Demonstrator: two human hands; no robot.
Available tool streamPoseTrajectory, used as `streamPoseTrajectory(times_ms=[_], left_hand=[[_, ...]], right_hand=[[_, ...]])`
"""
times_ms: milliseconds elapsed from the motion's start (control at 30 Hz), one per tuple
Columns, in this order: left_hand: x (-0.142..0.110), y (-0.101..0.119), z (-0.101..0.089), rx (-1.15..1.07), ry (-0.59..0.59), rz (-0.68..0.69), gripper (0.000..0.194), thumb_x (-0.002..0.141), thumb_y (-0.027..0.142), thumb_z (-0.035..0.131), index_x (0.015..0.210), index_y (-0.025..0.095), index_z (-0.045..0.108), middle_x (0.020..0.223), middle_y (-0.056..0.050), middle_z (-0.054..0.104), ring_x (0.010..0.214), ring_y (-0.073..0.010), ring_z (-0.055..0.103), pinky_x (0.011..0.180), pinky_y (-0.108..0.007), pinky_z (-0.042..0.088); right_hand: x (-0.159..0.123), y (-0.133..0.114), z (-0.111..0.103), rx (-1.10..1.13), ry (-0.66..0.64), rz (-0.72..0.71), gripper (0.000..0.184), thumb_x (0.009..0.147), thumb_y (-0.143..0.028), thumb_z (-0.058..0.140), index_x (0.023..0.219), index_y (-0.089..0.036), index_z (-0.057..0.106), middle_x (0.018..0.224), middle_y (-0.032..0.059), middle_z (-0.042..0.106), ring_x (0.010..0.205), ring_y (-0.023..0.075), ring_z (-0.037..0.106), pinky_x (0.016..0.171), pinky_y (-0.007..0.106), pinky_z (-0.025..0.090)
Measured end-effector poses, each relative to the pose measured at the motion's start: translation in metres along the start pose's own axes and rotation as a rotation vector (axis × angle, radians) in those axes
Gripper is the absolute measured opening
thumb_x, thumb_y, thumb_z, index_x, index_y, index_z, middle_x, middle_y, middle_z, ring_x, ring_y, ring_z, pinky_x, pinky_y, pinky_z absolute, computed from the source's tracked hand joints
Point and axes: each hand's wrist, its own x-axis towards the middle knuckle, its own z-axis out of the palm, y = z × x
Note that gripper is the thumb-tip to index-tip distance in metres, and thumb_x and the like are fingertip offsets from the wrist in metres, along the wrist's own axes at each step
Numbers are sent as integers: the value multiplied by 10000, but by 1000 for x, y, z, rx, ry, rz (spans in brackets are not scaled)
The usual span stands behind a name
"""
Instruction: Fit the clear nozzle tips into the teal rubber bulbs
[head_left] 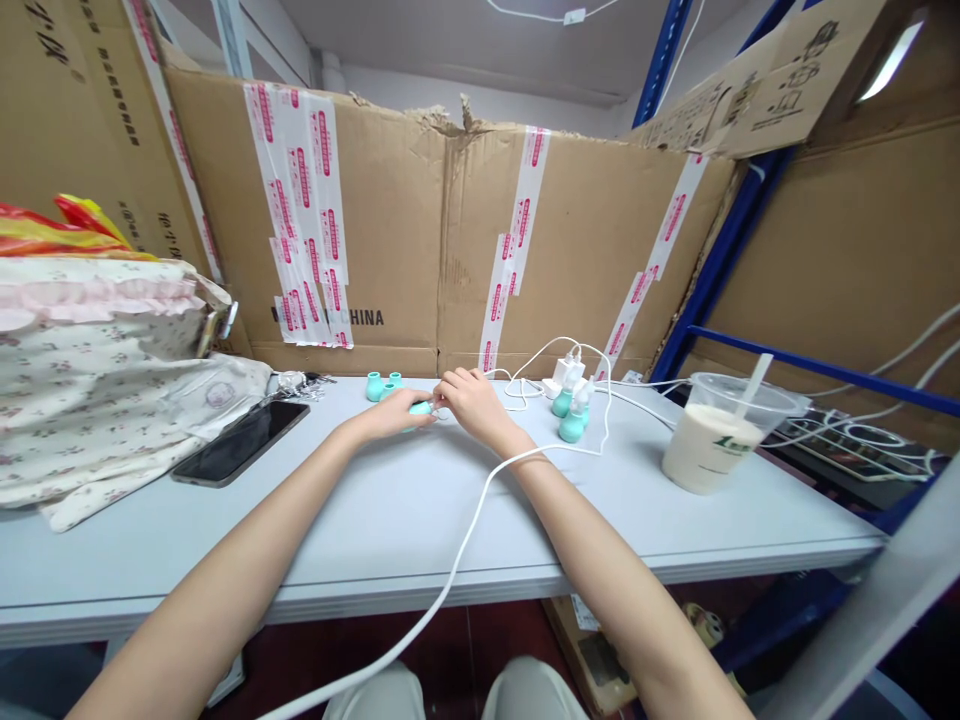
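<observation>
My left hand [391, 413] is closed round a teal rubber bulb [421, 408] just above the table. Right against it, my right hand [474, 402] is in a pinch at the bulb's end; a small clear piece seems to show at the fingertips, too small to name. Behind my left hand stand several more teal bulbs [374, 387], open necks up. To the right of my right hand, a group of teal bulbs with clear tips [571, 428] stands on the table.
A white charger [570, 372] with looping white cable [480, 500] lies at the back; the cable crosses the front edge. A drink cup [709, 445] stands right. A phone [241, 445] and floral cloth bag [97, 380] lie left. Cardboard [390, 230] walls the back.
</observation>
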Motion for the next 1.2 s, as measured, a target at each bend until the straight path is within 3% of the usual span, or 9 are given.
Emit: streamPoseTrajectory(times_ms=[233, 367, 467, 567, 633, 733, 900, 1000, 1200], left_hand=[[0, 6, 0, 24, -22, -11, 374, 711, 354, 478, 996, 143, 595, 785, -17, 625, 719, -185, 539, 707, -278, 412], [0, 7, 0, 11, -8, -25, 400, 730, 373, 475, 1033, 139, 589, 698, -4, 607, 645, -163, 525, 647, -259, 405], [0, 3, 0, 17, -9, -21, 397, 729, 379, 479, 1021, 138, 600, 734, -14, 628, 663, -166, 539, 664, -259, 412], [-1, -1, -1, 54, -2, -14, 381, 700, 384, 506, 962, 138, 632, 884, -46, 659, 777, -196, 566, 750, -275, 415], [-2, -1, -4, 72, 49, -34, 391, 692, 403, 508, 952, 143, 640, 899, -47, 665, 799, -205, 570, 769, -282, 413], [-3, 2, -11, 82, 112, -65, 393, 714, 423, 478, 947, 151, 639, 755, -16, 654, 706, -188, 559, 702, -279, 419], [-3, 4, -10, 90, 78, -33, 357, 714, 376, 491, 939, 138, 632, 811, -23, 653, 747, -197, 561, 718, -281, 415], [-1, 4, -5, 87, 34, 6, 372, 713, 353, 493, 989, 138, 618, 971, -42, 653, 852, -219, 565, 789, -295, 407], [-1, 6, -5, 145, 28, 5, 372, 731, 362, 481, 992, 139, 624, 930, -39, 664, 813, -223, 575, 765, -297, 411]], right_hand=[[-5, 2, 3, 340, -49, 171, 172, 909, -266, 391, 891, -173, 535, 887, 33, 558, 768, 135, 492, 642, 231, 313], [-4, -1, 12, 566, 3, 320, 164, 894, -239, 361, 861, -184, 512, 885, 19, 550, 758, 127, 501, 675, 225, 344], [0, 3, 17, 802, 133, 460, 187, 881, -292, 360, 810, -185, 496, 773, 8, 525, 705, 127, 487, 651, 230, 359], [3, 18, 9, 1049, 373, 662, 242, 879, -385, 346, 828, -191, 482, 642, -23, 433, 539, 99, 398, 518, 212, 322], [2, 28, -2, 1072, 540, 706, 251, 860, -423, 397, 841, -195, 500, 628, -30, 419, 521, 92, 376, 495, 205, 304], [-1, 28, -16, 864, 540, 525, 202, 808, -395, 532, 828, -198, 569, 767, 3, 510, 647, 110, 458, 583, 222, 357], [-3, 2, -12, 380, 190, 126, 126, 818, -311, 566, 883, -220, 623, 948, 39, 559, 842, 158, 488, 703, 260, 354], [-4, -4, -4, 211, 126, 68, 119, 836, -299, 545, 846, -204, 615, 915, 41, 577, 808, 163, 470, 674, 270, 322], [-5, 1, -5, 220, 101, 121, 149, 849, -299, 525, 811, -170, 591, 856, 46, 577, 808, 164, 468, 684, 272, 312]])
